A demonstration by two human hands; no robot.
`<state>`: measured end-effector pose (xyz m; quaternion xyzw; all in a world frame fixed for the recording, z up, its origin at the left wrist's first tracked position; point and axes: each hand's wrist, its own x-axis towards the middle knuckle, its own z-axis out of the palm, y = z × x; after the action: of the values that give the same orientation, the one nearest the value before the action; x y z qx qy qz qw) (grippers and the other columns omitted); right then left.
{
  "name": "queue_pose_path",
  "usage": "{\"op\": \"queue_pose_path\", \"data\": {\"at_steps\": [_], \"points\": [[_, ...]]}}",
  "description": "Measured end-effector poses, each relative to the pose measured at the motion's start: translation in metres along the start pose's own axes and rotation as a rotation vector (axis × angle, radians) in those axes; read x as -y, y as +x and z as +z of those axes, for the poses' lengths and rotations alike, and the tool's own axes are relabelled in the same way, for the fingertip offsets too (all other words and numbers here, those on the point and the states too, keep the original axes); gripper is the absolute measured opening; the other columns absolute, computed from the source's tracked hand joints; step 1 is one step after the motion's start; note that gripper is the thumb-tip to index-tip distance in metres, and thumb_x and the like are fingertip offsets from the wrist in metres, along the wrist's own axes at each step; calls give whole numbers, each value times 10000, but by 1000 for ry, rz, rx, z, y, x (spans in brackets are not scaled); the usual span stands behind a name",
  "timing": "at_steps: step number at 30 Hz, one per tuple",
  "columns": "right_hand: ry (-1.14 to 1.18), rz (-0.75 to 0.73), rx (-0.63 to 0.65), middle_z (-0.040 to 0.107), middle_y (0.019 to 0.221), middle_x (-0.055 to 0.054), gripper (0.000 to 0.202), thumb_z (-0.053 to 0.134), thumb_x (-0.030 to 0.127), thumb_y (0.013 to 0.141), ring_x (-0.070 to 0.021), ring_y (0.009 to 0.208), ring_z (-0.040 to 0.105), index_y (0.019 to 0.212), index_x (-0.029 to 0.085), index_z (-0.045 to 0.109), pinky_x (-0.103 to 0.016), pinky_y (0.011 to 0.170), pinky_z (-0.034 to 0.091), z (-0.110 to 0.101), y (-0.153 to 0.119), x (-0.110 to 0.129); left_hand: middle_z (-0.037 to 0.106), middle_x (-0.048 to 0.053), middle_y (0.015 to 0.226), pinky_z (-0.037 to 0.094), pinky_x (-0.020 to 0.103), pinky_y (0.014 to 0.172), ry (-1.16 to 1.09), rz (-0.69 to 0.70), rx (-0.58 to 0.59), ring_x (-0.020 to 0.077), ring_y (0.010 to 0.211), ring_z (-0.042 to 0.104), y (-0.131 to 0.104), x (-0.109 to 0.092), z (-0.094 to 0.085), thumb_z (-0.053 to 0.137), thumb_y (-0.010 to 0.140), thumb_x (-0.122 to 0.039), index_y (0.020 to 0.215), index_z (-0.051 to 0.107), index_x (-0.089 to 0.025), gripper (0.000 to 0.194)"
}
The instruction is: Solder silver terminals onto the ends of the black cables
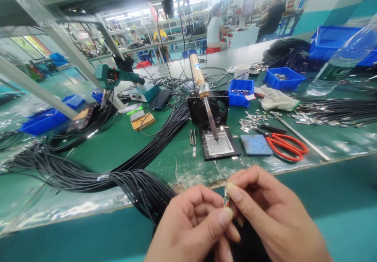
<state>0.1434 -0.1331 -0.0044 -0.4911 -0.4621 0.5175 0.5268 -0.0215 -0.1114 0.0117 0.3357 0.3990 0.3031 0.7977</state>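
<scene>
Near the bottom centre, my left hand (197, 224) and my right hand (265, 211) meet in front of the table edge. Both pinch a small metal connector (226, 199) with tiny coloured wires, red and blue among them, at its lower end. My left thumb and forefinger close on the lower part, and my right thumb and forefinger on the upper part. Just beyond them, a soldering iron (209, 114) with a wooden handle points down at a square metal tray (218, 144) on a black plate. A blue sponge (256, 145) lies right of the tray.
Bundled black cables (129, 175) cover the left and hang over the edge. Orange-handled cutters (290, 146), scattered metal pieces (253, 121), blue bins (284, 79), a fan (219, 109) and a plastic bottle (338, 65) stand around. People sit in the background.
</scene>
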Motion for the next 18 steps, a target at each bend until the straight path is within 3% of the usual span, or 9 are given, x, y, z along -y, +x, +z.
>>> {"op": "queue_pose_path", "data": {"at_steps": [18], "points": [[39, 88, 46, 704, 774, -1, 205, 650, 417, 961, -132, 678, 685, 890, 224, 643, -212, 631, 586, 1, 3, -4, 770, 54, 648, 494, 116, 395, -48, 4, 25, 84, 387, 648, 3, 8, -3, 863, 799, -355, 842, 651, -133, 310]]}}
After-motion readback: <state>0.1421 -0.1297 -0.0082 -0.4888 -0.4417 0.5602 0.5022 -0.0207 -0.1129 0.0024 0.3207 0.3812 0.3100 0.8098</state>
